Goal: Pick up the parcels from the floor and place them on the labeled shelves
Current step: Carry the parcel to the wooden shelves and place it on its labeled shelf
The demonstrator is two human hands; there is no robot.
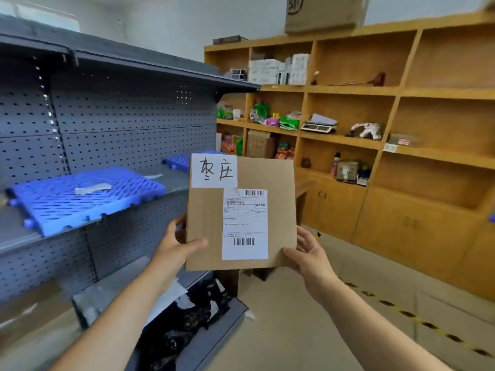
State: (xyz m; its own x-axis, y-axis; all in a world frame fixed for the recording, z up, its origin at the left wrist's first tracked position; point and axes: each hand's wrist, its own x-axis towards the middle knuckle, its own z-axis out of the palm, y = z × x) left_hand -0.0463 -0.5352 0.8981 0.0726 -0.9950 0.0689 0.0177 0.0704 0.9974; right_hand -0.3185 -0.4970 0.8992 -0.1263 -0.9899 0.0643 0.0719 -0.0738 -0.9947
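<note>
A flat brown cardboard parcel point(278, 199) is held upright in front of me, its face towards the camera. It carries a white handwritten label at its top left and a printed shipping label with barcodes in the middle. My left hand point(176, 247) grips its lower left edge, thumb across the front. At the lower right corner my right hand point(308, 253) holds it from the side. To the left stands a grey metal shelf unit point(120, 124) with blue slotted mats point(80, 199) on its middle shelf; strips of tape lie on the mats.
A wooden shelf wall point(396, 92) fills the right side, with boxes, packets, a scale point(318, 125) and other goods. Dark bags point(192, 325) lie on the grey unit's lowest shelf. The tan floor point(308, 330) has a black-and-yellow tape line at the right. A large carton point(324, 12) sits on top.
</note>
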